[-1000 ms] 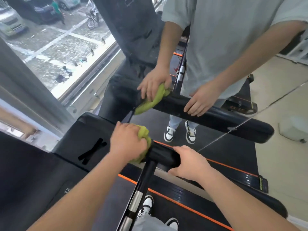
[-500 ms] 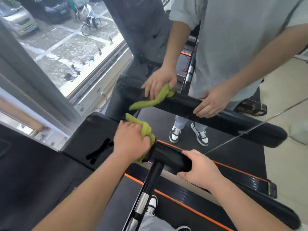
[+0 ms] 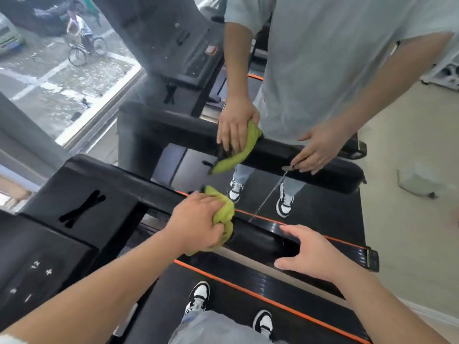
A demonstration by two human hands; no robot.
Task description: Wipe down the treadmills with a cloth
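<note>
Cloth [image 3: 224, 214], green, bunched into a wad on top of black bar [image 3: 260, 240] of treadmill, just right of console [image 3: 49, 256]. Looks soft, light and limp: crushes to any shape, probably drags rather than slips on the glossy bar, nothing to break. Best held as here, balled under the palm with loose ends tucked in, so that no tail trails. Left hand [image 3: 196, 224] curled over it, fingers and thumb gripping, pressing it down on the bar. Right hand [image 3: 313, 256] holding nothing, fingers straight and spread over the bar further right; touching or just above, cannot tell. Bar itself stiff, smooth, shiny, fixed; likely wants firm pressure along its length. Ahead, mirror [image 3: 323, 70] near the bar, doubling hands and cloth. Below, belt [image 3: 223, 281] between orange edge lines, shoes [image 3: 198, 296] on it. To the left, past the console with its pale marks, window [image 3: 62, 83] onto a street. In the wipe's path rightward: only the right hand, probably to be lifted or slid along.
</note>
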